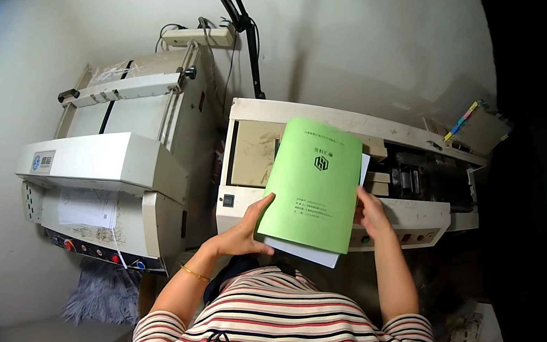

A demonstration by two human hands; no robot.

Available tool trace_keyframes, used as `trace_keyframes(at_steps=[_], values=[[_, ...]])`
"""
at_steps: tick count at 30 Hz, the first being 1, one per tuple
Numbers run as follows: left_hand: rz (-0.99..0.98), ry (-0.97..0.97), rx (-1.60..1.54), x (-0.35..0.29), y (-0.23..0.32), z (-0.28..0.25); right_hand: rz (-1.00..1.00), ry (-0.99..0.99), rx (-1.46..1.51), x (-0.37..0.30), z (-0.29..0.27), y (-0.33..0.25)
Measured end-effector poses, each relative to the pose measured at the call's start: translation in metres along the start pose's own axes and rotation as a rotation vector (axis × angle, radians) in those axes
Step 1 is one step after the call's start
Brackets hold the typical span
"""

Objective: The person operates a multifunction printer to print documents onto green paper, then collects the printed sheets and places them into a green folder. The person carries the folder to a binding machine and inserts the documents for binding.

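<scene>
A light green printed cover sheet with a dark emblem is held up in front of me. White paper sticks out from under it along the lower edge and at the right side. My left hand grips the stack at its lower left, with the thumb near the white paper's corner. At the right edge, my right hand is closed on the papers. Behind the stack stands a cream-coloured machine, apparently a book binder, which the papers partly cover.
To the left is a large paper cutter with printed sheets on its front. A black lamp arm rises behind, beside a power strip. A folder with coloured tabs rests at the binder's back right. Grey paper strips hang below the cutter.
</scene>
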State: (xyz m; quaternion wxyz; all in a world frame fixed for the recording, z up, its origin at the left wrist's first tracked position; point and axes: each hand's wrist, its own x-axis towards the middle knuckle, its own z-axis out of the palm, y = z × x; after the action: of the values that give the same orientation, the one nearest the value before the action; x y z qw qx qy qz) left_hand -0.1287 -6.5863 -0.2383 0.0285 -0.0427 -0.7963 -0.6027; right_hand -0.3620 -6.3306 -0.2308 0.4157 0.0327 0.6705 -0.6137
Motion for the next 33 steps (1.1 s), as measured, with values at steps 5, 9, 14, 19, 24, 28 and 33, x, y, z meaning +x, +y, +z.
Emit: trace_keyframes(at_steps=[5,9,14,19,24,28,33], values=[[-0.048,0.190,-0.031,0.011,-0.010,0.010,-0.020,-0.022,-0.051,-0.008,0.001,0.020],[-0.181,0.392,-0.301,0.004,-0.015,0.016,0.109,0.054,0.088,-0.008,0.008,0.037],[-0.126,0.525,-0.325,0.001,-0.022,0.020,-0.259,-0.090,0.026,-0.016,0.015,0.063],[-0.152,0.763,-0.286,-0.015,-0.009,0.010,-0.338,0.012,0.218,-0.030,0.038,0.066],[-0.182,0.910,-0.599,-0.054,0.053,-0.037,-0.273,-0.217,0.428,-0.030,-0.011,0.083],[0.624,0.764,-0.922,-0.142,0.045,-0.134,-0.262,-0.304,0.575,-0.086,0.030,0.041],[0.099,1.574,-0.790,-0.212,0.081,-0.251,-0.621,-0.099,0.368,-0.094,0.007,0.057]])
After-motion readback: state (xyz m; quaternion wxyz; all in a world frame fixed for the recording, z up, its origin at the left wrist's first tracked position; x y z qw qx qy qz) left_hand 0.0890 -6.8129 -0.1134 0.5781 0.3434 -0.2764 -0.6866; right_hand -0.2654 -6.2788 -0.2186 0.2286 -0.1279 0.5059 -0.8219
